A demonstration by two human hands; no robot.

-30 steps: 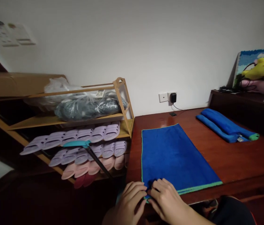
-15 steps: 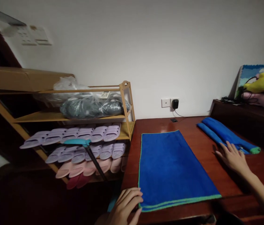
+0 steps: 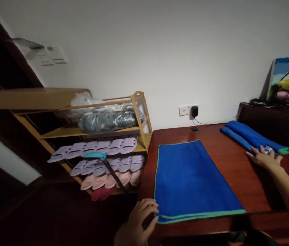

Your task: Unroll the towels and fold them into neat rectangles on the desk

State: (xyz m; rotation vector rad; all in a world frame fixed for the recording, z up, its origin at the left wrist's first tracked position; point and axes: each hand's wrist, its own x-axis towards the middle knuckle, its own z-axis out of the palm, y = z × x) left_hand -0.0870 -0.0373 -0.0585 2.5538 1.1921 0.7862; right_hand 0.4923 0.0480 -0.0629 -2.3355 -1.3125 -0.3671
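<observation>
A blue towel (image 3: 189, 177) with green edging lies folded flat on the reddish-brown wooden table, its layers showing along the near edge. At its near left corner is my left hand (image 3: 140, 218), fingers curved against the edge, thumb held apart below them; no firm grip shows. To the right, my right hand (image 3: 266, 159) has its fingers spread at the near side of more blue towels (image 3: 252, 135), narrowly folded or rolled, lying together. A small white label (image 3: 268, 149) shows on them by the fingertips.
Left of the table (image 3: 236, 186) stands a wooden rack (image 3: 141, 116) holding lilac slippers (image 3: 129, 144), pink slippers (image 3: 99, 182), plastic-wrapped goods and a cardboard box (image 3: 31, 97). A teal-topped pole (image 3: 95, 155) stands before it. A black charger (image 3: 194, 111) is in the wall socket.
My view has shifted, so the rack sits further right in the picture. My right hand has reached further over the narrow towels. My left hand stays at the flat towel's corner.
</observation>
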